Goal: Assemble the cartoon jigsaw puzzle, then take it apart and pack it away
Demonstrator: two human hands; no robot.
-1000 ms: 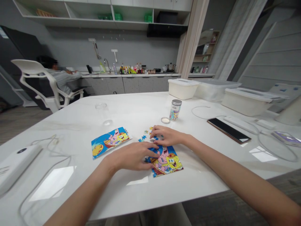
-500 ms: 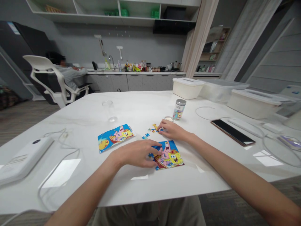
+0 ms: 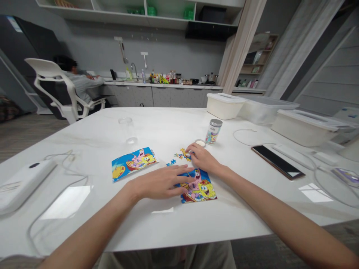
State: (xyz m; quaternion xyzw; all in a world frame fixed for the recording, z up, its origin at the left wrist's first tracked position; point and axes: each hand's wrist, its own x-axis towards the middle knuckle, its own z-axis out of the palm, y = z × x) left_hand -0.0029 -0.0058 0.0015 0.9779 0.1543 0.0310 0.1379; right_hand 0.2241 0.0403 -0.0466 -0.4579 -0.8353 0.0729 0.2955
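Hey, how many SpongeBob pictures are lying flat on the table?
2: one printed card beyond the left hand, and one jigsaw puzzle under that hand's fingertips.

The jigsaw puzzle (image 3: 203, 192) showed yellow SpongeBob and pink Patrick on bright blue, like the printed card (image 3: 134, 163). The loose pieces (image 3: 182, 154) I saw were blue and yellow, on a white marble table (image 3: 84, 130) veined faintly grey.

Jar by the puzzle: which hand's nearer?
Right. The right hand is just below and in front of the jar, not touching it; the left hand is farther off, fingers over the puzzle.
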